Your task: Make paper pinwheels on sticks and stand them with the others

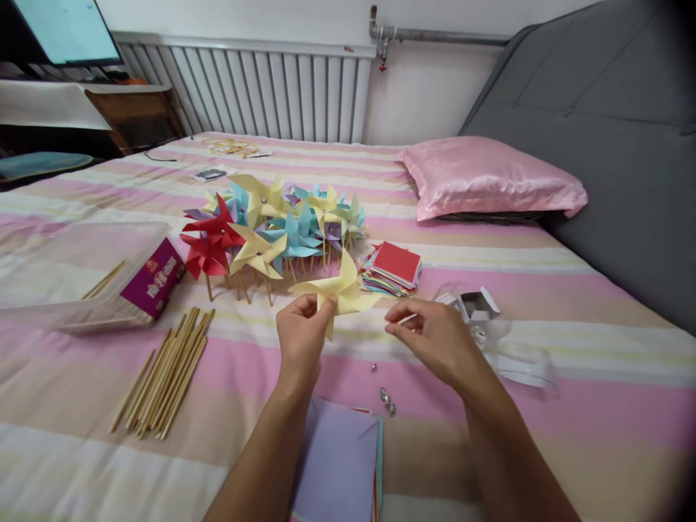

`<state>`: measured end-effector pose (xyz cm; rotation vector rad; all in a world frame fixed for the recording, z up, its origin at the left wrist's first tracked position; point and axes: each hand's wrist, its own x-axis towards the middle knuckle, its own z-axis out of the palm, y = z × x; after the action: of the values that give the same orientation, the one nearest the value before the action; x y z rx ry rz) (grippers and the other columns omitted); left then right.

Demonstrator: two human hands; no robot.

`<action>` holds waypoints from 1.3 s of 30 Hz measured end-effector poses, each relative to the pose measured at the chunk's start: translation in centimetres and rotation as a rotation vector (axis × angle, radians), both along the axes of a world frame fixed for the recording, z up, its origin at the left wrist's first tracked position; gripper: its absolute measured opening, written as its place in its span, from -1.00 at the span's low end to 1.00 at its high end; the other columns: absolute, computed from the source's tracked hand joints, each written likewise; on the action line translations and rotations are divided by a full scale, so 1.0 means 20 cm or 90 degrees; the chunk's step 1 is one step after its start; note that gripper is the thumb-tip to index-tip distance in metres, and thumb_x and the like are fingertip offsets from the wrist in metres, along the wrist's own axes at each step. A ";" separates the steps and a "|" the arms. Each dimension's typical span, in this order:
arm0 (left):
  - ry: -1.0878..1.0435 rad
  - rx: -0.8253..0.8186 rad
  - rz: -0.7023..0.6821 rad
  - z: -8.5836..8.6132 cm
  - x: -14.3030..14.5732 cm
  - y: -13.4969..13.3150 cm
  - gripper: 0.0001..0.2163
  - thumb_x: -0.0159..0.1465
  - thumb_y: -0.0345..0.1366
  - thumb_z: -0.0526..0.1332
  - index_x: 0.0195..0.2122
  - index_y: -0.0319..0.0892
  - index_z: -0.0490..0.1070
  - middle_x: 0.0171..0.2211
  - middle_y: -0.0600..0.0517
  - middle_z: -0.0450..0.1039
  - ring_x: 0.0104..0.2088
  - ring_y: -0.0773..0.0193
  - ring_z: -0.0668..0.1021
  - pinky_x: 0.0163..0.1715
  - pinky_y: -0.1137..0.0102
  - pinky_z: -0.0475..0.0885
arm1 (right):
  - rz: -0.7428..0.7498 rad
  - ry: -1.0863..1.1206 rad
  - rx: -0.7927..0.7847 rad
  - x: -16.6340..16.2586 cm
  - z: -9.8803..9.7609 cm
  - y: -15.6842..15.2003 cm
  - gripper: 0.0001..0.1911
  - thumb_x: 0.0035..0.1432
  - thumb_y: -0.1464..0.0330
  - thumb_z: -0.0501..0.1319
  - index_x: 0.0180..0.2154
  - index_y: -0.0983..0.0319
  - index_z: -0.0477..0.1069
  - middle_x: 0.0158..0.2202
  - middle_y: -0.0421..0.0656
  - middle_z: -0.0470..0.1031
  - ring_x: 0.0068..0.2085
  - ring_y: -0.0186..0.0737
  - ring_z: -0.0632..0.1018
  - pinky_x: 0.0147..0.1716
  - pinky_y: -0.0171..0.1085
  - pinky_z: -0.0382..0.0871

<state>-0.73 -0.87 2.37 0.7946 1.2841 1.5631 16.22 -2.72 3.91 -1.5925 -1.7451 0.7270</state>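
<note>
My left hand (pixel 301 332) pinches a folded yellow paper pinwheel (pixel 338 288) at its centre, holding it above the striped bedspread (pixel 570 406). My right hand (pixel 435 335) hovers just to the right of it, thumb and forefinger pinched together on something very small that I cannot make out. Behind the hands lies a pile of finished pinwheels (pixel 266 228) in red, yellow and blue on wooden sticks. A bundle of loose wooden sticks (pixel 166 373) lies to the left.
A stack of coloured paper squares (pixel 394 268) sits right of the pile, and more sheets (pixel 340 464) lie between my forearms. Small metal pins (pixel 386 399) are near them. A clear bag with a purple box (pixel 152 279) is left; a clear plastic container (pixel 489 330) and pink pillow (pixel 489 177) are right.
</note>
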 end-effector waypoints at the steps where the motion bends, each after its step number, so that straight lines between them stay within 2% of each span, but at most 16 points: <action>1: 0.003 -0.004 0.000 -0.01 0.00 0.00 -0.90 -0.09 -0.35 0.34 -0.63 -0.23 0.45 -0.66 0.11 0.41 -0.64 0.43 0.37 -0.61 0.54 0.22 | 0.049 -0.066 -0.040 0.00 -0.02 0.00 -0.96 -0.05 0.43 0.26 -0.46 0.20 0.49 -0.45 -0.18 0.56 -0.43 -0.23 0.55 -0.43 -0.29 0.33; 4: 0.008 -0.013 -0.008 -0.02 0.00 0.01 -0.88 -0.09 -0.32 0.35 -0.63 -0.23 0.45 -0.66 0.11 0.41 -0.64 0.42 0.37 -0.61 0.52 0.21 | 0.147 -0.208 -0.112 -0.03 -0.09 0.02 -0.90 -0.17 0.45 0.33 -0.48 0.17 0.51 -0.49 -0.20 0.56 -0.42 -0.20 0.54 -0.49 -0.32 0.24; 8: 0.009 -0.002 -0.016 -0.04 0.00 0.01 -0.88 -0.09 -0.29 0.35 -0.61 -0.22 0.46 -0.65 0.11 0.42 -0.62 0.41 0.39 -0.58 0.51 0.23 | 0.175 -0.323 -0.165 -0.10 -0.17 0.03 -0.80 -0.32 0.47 0.38 -0.50 0.15 0.53 -0.48 -0.19 0.55 -0.45 -0.20 0.52 -0.55 -0.34 0.13; 12: 0.006 -0.008 -0.016 -0.04 0.00 0.01 -0.88 -0.09 -0.30 0.35 -0.62 -0.22 0.46 -0.66 0.12 0.41 -0.63 0.41 0.38 -0.59 0.51 0.23 | 0.204 -0.354 -0.164 -0.15 -0.21 0.02 -0.83 -0.27 0.57 0.29 -0.57 0.18 0.51 -0.53 -0.16 0.54 -0.48 -0.22 0.51 -0.56 -0.35 0.12; 16: -0.019 -0.035 -0.028 -0.05 0.00 0.02 -0.89 -0.11 -0.32 0.35 -0.62 -0.23 0.46 -0.65 0.11 0.42 -0.63 0.43 0.38 -0.60 0.53 0.22 | 0.217 -0.357 -0.152 -0.15 -0.19 0.01 -0.79 -0.22 0.60 0.19 -0.58 0.20 0.51 -0.52 -0.11 0.55 -0.48 -0.19 0.52 -0.56 -0.34 0.13; 20: -0.056 -0.067 -0.052 -0.05 0.00 0.03 -0.87 -0.12 -0.33 0.35 -0.64 -0.25 0.44 -0.68 0.12 0.38 -0.65 0.47 0.34 -0.62 0.55 0.17 | 0.273 -0.273 -0.177 -0.10 -0.11 0.01 -0.79 -0.22 0.59 0.18 -0.58 0.20 0.51 -0.55 -0.19 0.54 -0.51 -0.27 0.49 -0.56 -0.37 0.14; 30: -0.059 -0.077 -0.071 -0.06 0.00 0.02 -0.86 -0.11 -0.31 0.35 -0.61 -0.26 0.45 -0.67 0.11 0.39 -0.65 0.47 0.34 -0.63 0.55 0.16 | 0.381 0.027 -0.190 0.03 0.02 -0.02 -0.88 0.01 0.48 0.18 -0.46 0.23 0.49 -0.56 -0.25 0.48 -0.52 -0.35 0.44 -0.53 -0.40 0.23; 34: -0.046 -0.072 -0.080 -0.06 0.01 0.02 -0.85 -0.10 -0.30 0.35 -0.63 -0.26 0.43 -0.70 0.15 0.36 -0.66 0.48 0.32 -0.63 0.55 0.15 | 0.307 0.158 -0.160 0.03 0.10 -0.05 -0.93 0.06 0.45 0.18 -0.45 0.24 0.42 -0.50 -0.24 0.46 -0.47 -0.34 0.47 -0.47 -0.39 0.30; 39: -0.016 -0.046 -0.097 -0.04 0.05 -0.01 -0.85 -0.08 -0.31 0.35 -0.62 -0.26 0.43 -0.67 0.14 0.38 -0.65 0.48 0.32 -0.63 0.55 0.16 | 0.158 0.188 0.043 -0.02 0.10 -0.05 -0.94 0.11 0.37 0.20 -0.41 0.22 0.41 -0.47 -0.25 0.43 -0.49 -0.37 0.43 -0.48 -0.38 0.29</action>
<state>0.26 -1.06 1.53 0.8058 1.2253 1.3936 15.73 -3.80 5.81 -1.1672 -1.7399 0.9577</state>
